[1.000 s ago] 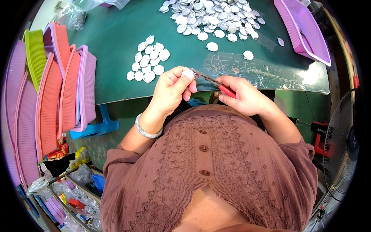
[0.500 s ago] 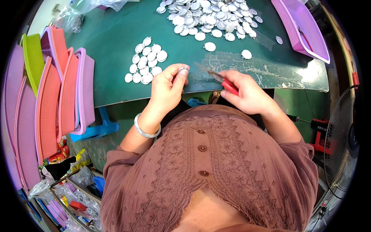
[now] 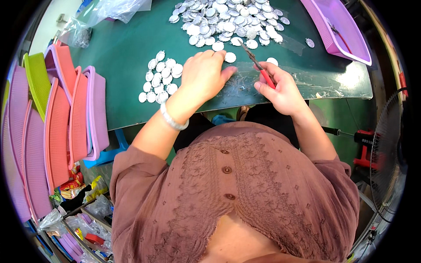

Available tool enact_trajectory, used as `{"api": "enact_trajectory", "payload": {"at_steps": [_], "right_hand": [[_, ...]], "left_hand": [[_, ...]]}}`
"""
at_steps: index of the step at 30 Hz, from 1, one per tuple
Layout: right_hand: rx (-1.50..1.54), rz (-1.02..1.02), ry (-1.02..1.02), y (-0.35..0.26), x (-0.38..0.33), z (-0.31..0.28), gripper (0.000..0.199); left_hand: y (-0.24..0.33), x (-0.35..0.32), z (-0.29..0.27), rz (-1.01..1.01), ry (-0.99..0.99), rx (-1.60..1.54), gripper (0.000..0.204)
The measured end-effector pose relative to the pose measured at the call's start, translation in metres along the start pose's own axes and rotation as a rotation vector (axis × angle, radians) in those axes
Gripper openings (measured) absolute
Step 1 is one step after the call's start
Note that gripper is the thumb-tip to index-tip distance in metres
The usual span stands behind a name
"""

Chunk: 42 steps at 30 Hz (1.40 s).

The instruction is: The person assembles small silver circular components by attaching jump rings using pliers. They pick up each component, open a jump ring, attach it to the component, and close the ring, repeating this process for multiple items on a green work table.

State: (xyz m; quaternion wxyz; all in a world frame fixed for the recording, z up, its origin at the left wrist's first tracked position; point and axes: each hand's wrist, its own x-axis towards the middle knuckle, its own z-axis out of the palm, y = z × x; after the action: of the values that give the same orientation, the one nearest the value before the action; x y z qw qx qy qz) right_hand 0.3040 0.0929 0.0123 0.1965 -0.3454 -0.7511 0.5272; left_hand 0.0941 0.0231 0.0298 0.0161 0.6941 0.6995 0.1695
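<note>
My left hand point(image 3: 202, 75) is over the green table point(image 3: 125, 65), palm down, thumb apart from the fingers. Its fingertips are beside a loose silvery oval pendant point(image 3: 230, 57); whether they touch it I cannot tell. In my right hand point(image 3: 283, 90) are red-handled pliers point(image 3: 266, 79), their dark jaws pointing up and left toward the large heap of pendants point(image 3: 228, 24). To the left of my left hand lies a smaller group of pendants point(image 3: 157, 79). Another single pendant point(image 3: 272, 61) sits just above my right hand.
A purple basket point(image 3: 322, 33) with a red-handled tool inside stands at the far right. Nested purple, coral and green baskets point(image 3: 57, 131) line the left side. Clear plastic bags point(image 3: 76, 33) lie at the far left. A fan point(image 3: 383, 153) stands at right, beyond the table's near edge.
My left hand has moved forward from near the table's edge and its pinch has opened. The pliers and right hand have shifted slightly forward and right, jaws now pointing more steeply away.
</note>
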Motion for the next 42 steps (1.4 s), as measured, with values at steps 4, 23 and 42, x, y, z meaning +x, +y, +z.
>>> {"api": "enact_trajectory", "payload": {"at_steps": [4, 23, 42], "right_hand": [[0.082, 0.033, 0.009, 0.004, 0.002, -0.002, 0.048], [0.105, -0.042, 0.014, 0.005, 0.001, 0.001, 0.044], [-0.098, -0.085, -0.084, -0.014, -0.006, 0.002, 0.046]], "left_hand": [[0.004, 0.028, 0.011, -0.04, -0.112, 0.038, 0.039], [-0.023, -0.009, -0.007, -0.632, -0.18, -1.755, 0.012], [-0.011, -0.045, -0.007, -0.628, 0.024, -1.959, 0.007]]}}
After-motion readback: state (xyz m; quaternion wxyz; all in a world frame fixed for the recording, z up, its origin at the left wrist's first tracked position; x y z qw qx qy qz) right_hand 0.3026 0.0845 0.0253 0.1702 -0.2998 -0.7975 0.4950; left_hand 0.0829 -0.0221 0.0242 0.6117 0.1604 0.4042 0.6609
